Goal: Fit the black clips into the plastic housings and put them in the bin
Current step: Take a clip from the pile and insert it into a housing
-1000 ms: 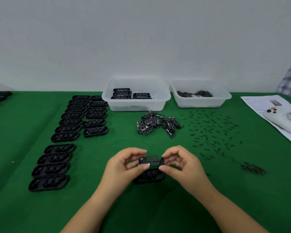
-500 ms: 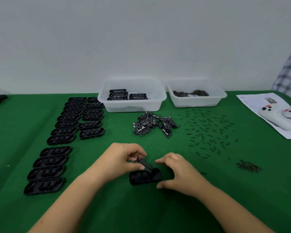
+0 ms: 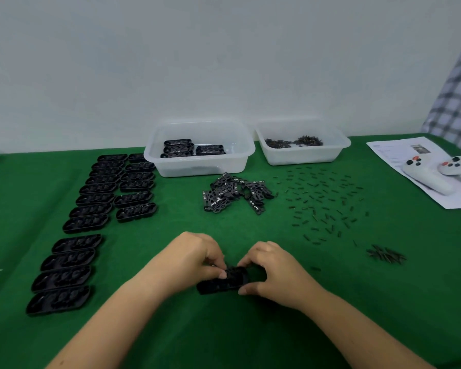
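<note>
Pinching an oblong black housing [image 3: 222,283] at lower centre, left hand [image 3: 194,258] and right hand [image 3: 273,270] both grip it on the green felt surface [image 3: 357,302].

A green worktop [image 3: 357,302] carries rows of black housings [image 3: 91,209], a heap of clips [image 3: 234,194], scattered pins [image 3: 322,203], two clear bins [image 3: 197,166] [image 3: 301,157], a paper sheet [image 3: 399,150] under white controllers [image 3: 429,175]
</note>
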